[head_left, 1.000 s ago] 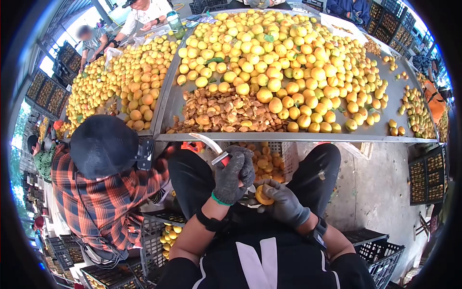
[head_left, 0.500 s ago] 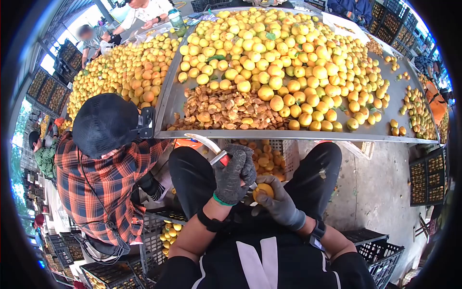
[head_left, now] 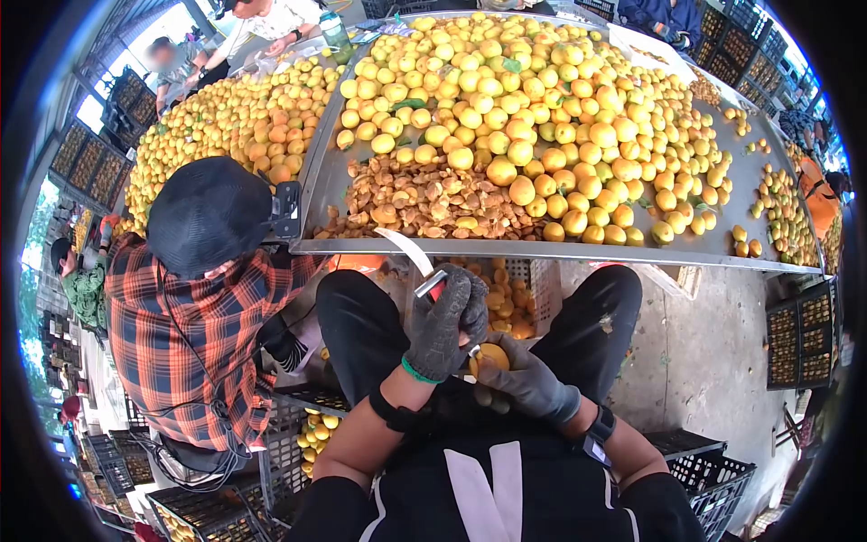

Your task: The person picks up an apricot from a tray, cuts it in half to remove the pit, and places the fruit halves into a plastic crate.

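My left hand [head_left: 444, 318], in a dark grey knit glove, is closed around the red handle of a curved knife [head_left: 421, 262]. Its pale blade points up and left toward the table edge, while a small metal tip shows below the fist, right at the fruit. In my gloved right hand [head_left: 528, 384], fingers wrap around a yellow-orange apricot [head_left: 492, 354]. Both hands are close together above my lap. Behind them, between my knees, a light-coloured crate [head_left: 545, 294] holds more apricots, partly hidden by the left hand.
Ahead stands a metal table [head_left: 506, 247] with heaped apricots [head_left: 542, 108] and a pile of brownish fruit pieces [head_left: 433, 199]. A person in a plaid shirt [head_left: 185, 352] sits close on my left. Black crates [head_left: 722, 483] stand to my right; others work beyond the table.
My left hand has shifted slightly right and the knife blade has swung more upright. The apricot has turned a little in my right hand. The neighbour's cap has moved slightly right.
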The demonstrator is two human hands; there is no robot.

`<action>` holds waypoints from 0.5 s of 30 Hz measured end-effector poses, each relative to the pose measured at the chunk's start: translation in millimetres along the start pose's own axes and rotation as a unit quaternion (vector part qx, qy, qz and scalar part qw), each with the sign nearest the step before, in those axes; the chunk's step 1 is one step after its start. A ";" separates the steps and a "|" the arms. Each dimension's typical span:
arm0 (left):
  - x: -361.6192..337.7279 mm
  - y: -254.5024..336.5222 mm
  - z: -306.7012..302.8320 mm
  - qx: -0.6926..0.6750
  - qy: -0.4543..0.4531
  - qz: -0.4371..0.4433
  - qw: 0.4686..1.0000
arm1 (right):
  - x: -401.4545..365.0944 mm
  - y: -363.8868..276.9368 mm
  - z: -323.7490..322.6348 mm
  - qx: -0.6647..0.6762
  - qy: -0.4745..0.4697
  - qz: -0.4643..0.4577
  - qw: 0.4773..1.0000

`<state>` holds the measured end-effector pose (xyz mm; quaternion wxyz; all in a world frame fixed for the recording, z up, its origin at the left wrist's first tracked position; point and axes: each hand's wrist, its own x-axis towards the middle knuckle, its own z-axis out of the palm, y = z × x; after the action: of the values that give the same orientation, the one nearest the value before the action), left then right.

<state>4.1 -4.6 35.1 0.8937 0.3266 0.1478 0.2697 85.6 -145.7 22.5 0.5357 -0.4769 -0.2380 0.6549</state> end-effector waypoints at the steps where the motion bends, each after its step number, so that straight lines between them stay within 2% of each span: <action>1: 0.1 0.4 0.2 0.000 0.000 0.001 1.000 | -1.4 -0.7 0.1 0.001 0.006 -0.003 1.000; 4: -3.2 -2.4 -0.2 -0.029 0.004 -0.017 0.999 | -3.6 -3.7 2.7 0.012 0.016 0.005 1.000; 6: -5.5 -6.3 0.4 0.035 0.003 0.001 0.999 | -3.7 -3.4 3.6 0.019 0.022 0.016 0.999; 9: -4.8 -11.7 -4.9 0.040 -0.006 0.021 0.999 | -0.3 1.2 2.6 0.004 0.033 -0.010 0.999; 11: -8.6 -10.1 -1.5 0.042 0.002 0.011 0.999 | 3.0 4.5 -2.7 -0.119 0.022 -0.083 0.989; 12: -9.9 -9.2 0.2 0.042 0.011 0.001 0.999 | 8.0 10.2 -5.2 -0.118 0.021 -0.083 0.989; 13: -8.6 -7.9 -0.5 0.043 0.011 0.001 0.999 | 14.0 17.9 -8.6 -0.209 0.041 -0.198 0.957; 14: -5.6 -6.0 -1.6 0.011 0.002 -0.001 1.000 | 16.0 21.8 -10.4 -0.296 0.060 -0.308 0.902; 15: -2.8 -4.9 -2.3 -0.021 -0.008 -0.002 1.000 | 14.6 20.5 -10.1 -0.297 0.061 -0.308 0.902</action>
<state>2.7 -8.2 30.4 0.9021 0.3096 0.1359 0.2682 85.1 -140.6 -4.2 0.5579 -0.5557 -0.5234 0.3256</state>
